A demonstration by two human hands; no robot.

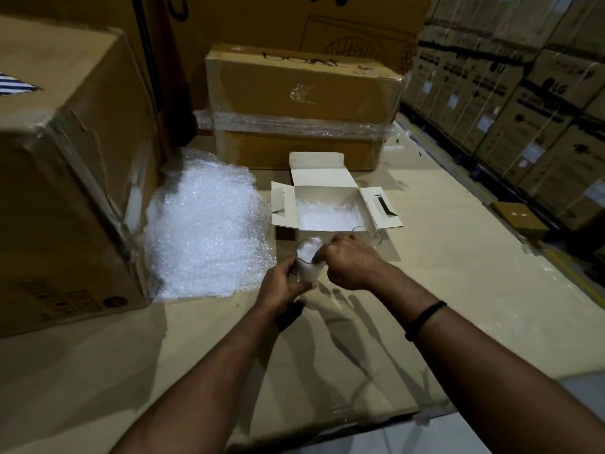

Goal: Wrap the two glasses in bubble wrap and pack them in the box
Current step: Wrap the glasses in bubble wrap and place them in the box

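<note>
My left hand grips a clear glass by its side, held upright just above the cardboard surface. Bubble wrap is stuffed into the glass mouth, and my right hand pinches that wrap at the rim. A second clear glass stands behind my right hand, mostly hidden, close to the front of the box. The small white box lies open with its flaps spread and a layer of bubble wrap on its bottom. A large sheet of bubble wrap lies to the left.
A big cardboard carton stands at the left, touching the bubble wrap sheet. A film-wrapped carton sits right behind the white box. Stacked cartons line the right side. A small brown box rests at the right edge.
</note>
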